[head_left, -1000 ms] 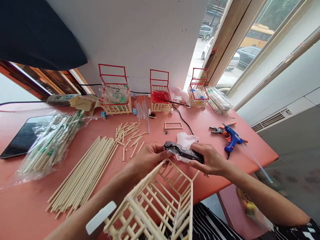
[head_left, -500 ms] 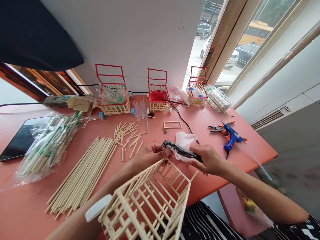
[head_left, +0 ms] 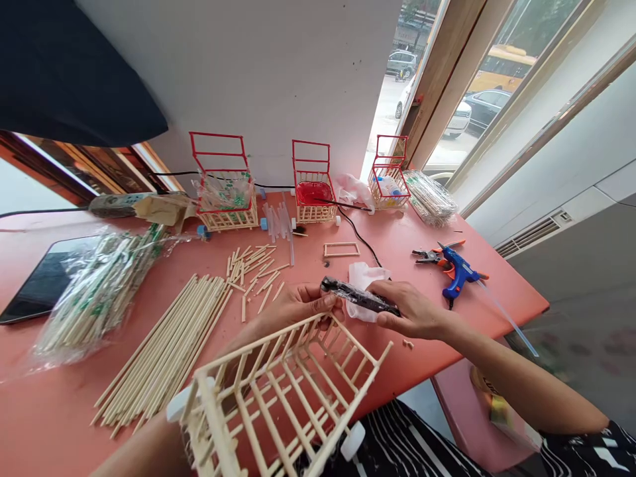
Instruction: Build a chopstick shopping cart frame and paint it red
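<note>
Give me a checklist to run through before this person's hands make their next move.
1. Right hand wrapped around the black tool: ok.
2. Left hand firmly holding the stick frame: cannot tell; the fingers are at its far end, but the grip is partly hidden.
3. Space behind the black tool uncluttered: not ok; a crumpled white sheet lies there.
4. Glue gun away from both hands: ok, it lies to the right on the table.
5. All white caps on the frame: cannot tell; two show, one at the lower right.
</note>
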Demonstrator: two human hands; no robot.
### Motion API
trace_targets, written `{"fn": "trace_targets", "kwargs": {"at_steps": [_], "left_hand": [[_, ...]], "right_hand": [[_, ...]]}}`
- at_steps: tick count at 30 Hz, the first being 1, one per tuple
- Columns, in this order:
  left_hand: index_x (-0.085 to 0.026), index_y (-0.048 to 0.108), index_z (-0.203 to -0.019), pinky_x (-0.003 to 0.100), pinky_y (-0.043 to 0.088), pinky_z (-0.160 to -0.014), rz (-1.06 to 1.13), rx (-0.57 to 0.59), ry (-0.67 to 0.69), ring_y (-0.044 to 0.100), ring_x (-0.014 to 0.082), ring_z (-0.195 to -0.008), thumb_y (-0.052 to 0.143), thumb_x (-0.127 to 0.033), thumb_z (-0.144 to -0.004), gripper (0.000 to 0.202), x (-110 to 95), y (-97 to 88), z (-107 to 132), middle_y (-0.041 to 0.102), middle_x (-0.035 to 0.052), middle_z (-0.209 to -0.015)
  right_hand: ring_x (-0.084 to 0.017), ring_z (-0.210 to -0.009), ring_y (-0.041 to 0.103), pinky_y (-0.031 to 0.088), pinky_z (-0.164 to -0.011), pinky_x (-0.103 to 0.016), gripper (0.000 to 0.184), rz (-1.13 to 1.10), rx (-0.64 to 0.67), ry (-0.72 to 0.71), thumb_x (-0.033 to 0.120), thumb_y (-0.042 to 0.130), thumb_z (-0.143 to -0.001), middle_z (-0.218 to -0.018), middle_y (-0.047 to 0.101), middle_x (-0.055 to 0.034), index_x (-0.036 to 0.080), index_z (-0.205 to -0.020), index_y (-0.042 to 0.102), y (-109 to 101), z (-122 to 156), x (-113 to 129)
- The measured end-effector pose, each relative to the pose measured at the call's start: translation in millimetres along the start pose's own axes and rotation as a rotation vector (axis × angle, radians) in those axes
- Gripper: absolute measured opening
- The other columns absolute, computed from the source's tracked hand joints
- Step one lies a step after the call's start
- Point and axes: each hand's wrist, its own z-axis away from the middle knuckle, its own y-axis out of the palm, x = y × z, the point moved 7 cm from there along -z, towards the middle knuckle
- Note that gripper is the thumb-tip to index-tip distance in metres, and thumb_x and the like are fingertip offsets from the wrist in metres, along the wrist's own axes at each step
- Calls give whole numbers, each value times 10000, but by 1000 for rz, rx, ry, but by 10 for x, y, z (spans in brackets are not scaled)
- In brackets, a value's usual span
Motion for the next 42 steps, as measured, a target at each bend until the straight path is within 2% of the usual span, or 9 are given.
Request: {"fn": "trace_targets", "kwargs": {"at_steps": [7,13,19,22,27,30,33,37,42], "left_hand": [[-103,748,-756,242,410,-592,19,49,-13,590,109,-619,978,-453,-657,430,60,-3,0,730,71,-725],[-116,751,-698,246,401,-574,13,63,-33,576,119,-614,996,-478,-601,448,64,23,-10,714,60,-679],[-120,766,-695,276,414,-570,-43,81,-56,577,136,-591,1003,-480,-565,451,38,74,36,725,74,-677],[-119,774,-717,286,434,-570,-79,97,-38,586,139,-582,984,-511,-593,462,40,55,33,733,75,-695],[-122,775,-722,290,435,-556,-106,85,-29,585,135,-570,970,-520,-626,454,53,39,35,737,73,-709],[-122,776,-718,280,431,-572,-81,46,-19,576,126,-583,966,-532,-637,459,25,57,53,739,71,-703],[-125,773,-712,263,418,-585,-49,-15,16,558,111,-590,963,-520,-654,442,-16,41,55,738,64,-696],[-131,764,-721,261,435,-584,-65,-17,31,558,109,-580,961,-521,-655,442,-2,0,15,745,72,-723],[-134,774,-761,244,438,-585,-93,-46,43,582,112,-597,963,-510,-650,434,53,-100,-40,743,73,-732]], "right_hand": [[-123,-623,353,270,-623,-277,663,-53,-34,-70,850,378,-945,-711,437,38,209,-799,456,1,0,44],[-110,-604,343,266,-598,-268,646,-62,-45,-80,835,415,-945,-685,421,47,210,-784,448,15,26,33],[-125,-621,359,276,-613,-278,648,76,-51,-113,853,423,-924,-706,447,33,220,-791,449,-52,47,61],[-132,-626,370,278,-615,-279,638,144,-64,-130,846,419,-931,-711,471,23,222,-799,451,-68,54,61],[-121,-591,317,255,-588,-277,639,155,-115,-119,844,449,-923,-658,394,45,236,-744,372,-35,71,17],[-113,-578,317,259,-575,-270,638,35,-60,-73,829,399,-952,-652,383,50,230,-734,380,17,70,-6],[-117,-590,376,288,-585,-263,641,-44,14,-10,815,354,-976,-675,451,41,213,-776,450,33,70,-2],[-161,-664,458,327,-641,-285,647,171,-118,31,829,397,-950,-805,589,-26,200,-915,543,-133,90,66],[-191,-664,477,312,-636,-306,647,389,-225,41,835,398,-944,-813,610,-57,207,-931,553,-226,144,162]]}}
